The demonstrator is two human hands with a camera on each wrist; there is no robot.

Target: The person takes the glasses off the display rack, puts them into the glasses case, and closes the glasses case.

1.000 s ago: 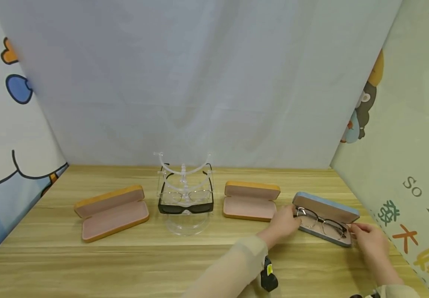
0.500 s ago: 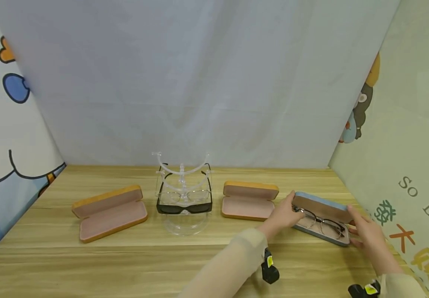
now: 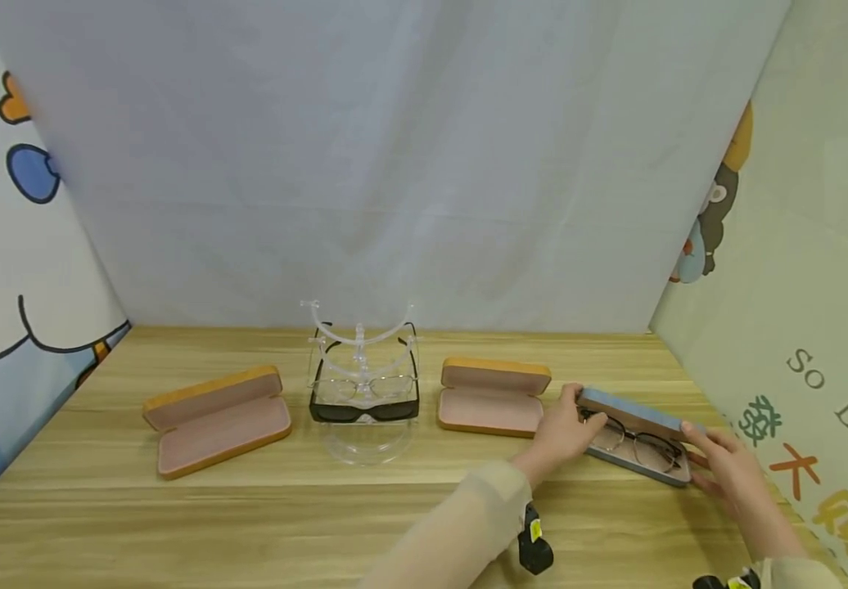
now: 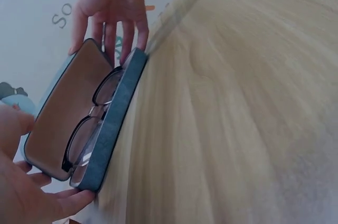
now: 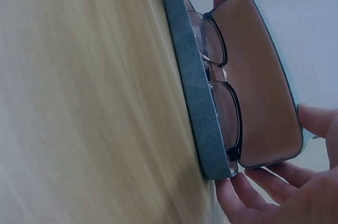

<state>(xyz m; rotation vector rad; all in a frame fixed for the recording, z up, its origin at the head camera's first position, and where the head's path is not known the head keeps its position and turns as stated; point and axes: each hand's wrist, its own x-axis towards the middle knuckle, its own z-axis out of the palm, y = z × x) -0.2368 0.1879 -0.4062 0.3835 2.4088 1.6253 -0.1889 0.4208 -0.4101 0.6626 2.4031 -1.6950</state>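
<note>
At 4 o'clock in the head view, the blue case (image 3: 630, 406) rests on the wood-grained table (image 3: 306, 532), its lid partly raised along the 1 o'clock side and its ends pointing to 10 and 4 o'clock. Inside lie glasses (image 3: 654, 451) with black upper rims, their front tipped up toward the brown lining of the lid. The left hand (image 3: 564, 425) pinches the case's 10 o'clock end, thumb at the lid's free edge and fingers along the end of lid and base. The right hand (image 3: 729, 470) pinches the 4 o'clock end in the same way; the right wrist view shows its thumb on the lid's edge and fingertips against both lid and base. Just beside the left hand, toward its 9 o'clock, the nearer orange case (image 3: 493, 409) stands with its pink lining showing. Farther round to 9 o'clock is a clear stand (image 3: 360, 348) bearing thin-rimmed glasses (image 3: 346, 389) above and black sunglasses (image 3: 354, 413) below. At the stand's own 9 o'clock, well apart from both hands, lies another orange case (image 3: 225, 433), its lid also raised.
</note>
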